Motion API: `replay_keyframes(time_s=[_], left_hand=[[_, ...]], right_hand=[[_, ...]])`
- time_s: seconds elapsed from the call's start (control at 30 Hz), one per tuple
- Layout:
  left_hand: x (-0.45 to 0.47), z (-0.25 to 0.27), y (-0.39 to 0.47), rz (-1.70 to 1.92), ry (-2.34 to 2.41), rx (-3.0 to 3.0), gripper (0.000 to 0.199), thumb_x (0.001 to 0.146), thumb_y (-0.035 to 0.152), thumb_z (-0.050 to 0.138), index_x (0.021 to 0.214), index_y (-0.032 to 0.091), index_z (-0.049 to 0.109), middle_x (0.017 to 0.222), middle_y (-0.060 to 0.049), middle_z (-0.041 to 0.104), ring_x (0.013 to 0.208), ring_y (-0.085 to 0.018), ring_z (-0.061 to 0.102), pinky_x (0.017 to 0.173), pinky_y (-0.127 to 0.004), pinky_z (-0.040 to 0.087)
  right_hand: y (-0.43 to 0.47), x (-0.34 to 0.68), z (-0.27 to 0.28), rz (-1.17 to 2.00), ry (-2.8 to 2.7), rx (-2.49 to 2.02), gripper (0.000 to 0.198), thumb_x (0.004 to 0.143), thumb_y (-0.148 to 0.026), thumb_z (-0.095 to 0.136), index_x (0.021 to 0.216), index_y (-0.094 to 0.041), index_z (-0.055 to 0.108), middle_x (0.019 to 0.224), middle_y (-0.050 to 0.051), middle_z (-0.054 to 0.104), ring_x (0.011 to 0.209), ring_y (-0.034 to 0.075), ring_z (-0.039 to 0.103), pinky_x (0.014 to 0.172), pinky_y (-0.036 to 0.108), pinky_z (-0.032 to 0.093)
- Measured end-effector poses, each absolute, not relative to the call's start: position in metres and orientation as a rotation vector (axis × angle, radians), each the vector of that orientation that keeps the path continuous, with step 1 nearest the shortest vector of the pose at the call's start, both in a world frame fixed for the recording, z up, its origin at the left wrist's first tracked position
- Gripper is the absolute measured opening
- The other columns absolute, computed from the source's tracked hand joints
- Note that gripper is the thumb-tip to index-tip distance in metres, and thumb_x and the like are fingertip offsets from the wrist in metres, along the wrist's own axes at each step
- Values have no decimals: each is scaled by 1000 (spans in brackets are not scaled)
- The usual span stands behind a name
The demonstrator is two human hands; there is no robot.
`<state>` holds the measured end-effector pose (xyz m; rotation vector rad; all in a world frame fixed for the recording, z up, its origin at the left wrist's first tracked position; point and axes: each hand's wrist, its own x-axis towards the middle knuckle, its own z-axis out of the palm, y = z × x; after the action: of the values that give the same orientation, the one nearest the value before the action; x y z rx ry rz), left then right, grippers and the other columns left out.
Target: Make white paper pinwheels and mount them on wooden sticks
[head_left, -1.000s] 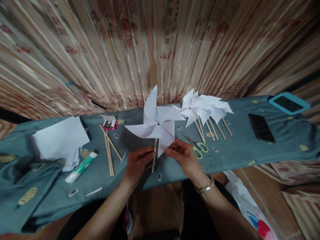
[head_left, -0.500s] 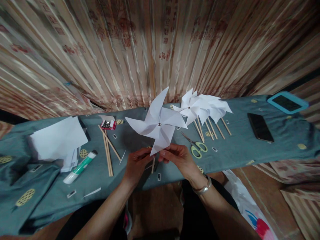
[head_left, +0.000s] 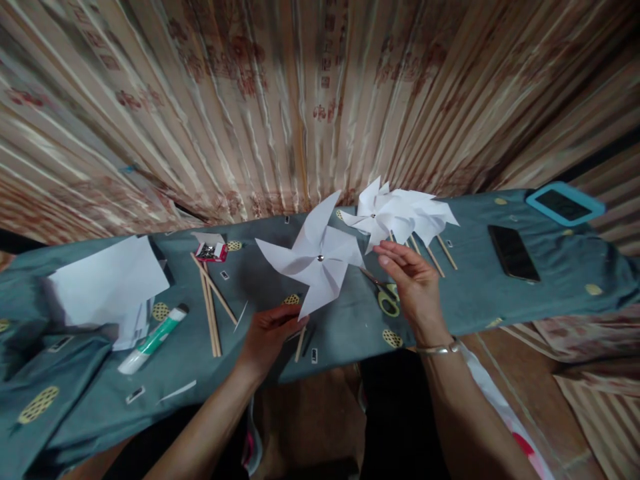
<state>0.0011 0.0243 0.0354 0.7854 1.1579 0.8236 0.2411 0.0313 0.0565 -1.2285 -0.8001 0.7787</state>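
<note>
The person's left hand (head_left: 267,337) pinched the stick (head_left: 301,345) of a white paper pinwheel (head_left: 333,243), which was held up over the near middle of the cloth-covered counter (head_left: 470,293). The right hand (head_left: 417,290), fingers together and thumb just apart, seemed to grip nothing; it was raised near the pinwheel's right-hand blade, in front of the scissors (head_left: 388,303) and the sticks of the other pinwheels (head_left: 427,213).

With a single pinch carrying the weight, a loose hold could have let the stick twist or tip. The lowest blade reached down to the left fingers and might have creased or jammed there. Too hard a flick near the pin (head_left: 321,258) could have torn the paper, and a careless sweep of the right hand might have knocked the scissors or bent the neighbouring blades.
</note>
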Motion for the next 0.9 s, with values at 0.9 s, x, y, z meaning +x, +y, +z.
replay_keyframes(time_s=[0.9], left_hand=[[0,39,27,900,1162,717,27,48,28,91,72,20,81,77,-6,78,71,-15,67,74,-27,53]], right_hand=[[24,200,57,1236,-665,-1245,32,46,-38,94,69,-24,75,65,-2,72,58,11,59,56,25,47]])
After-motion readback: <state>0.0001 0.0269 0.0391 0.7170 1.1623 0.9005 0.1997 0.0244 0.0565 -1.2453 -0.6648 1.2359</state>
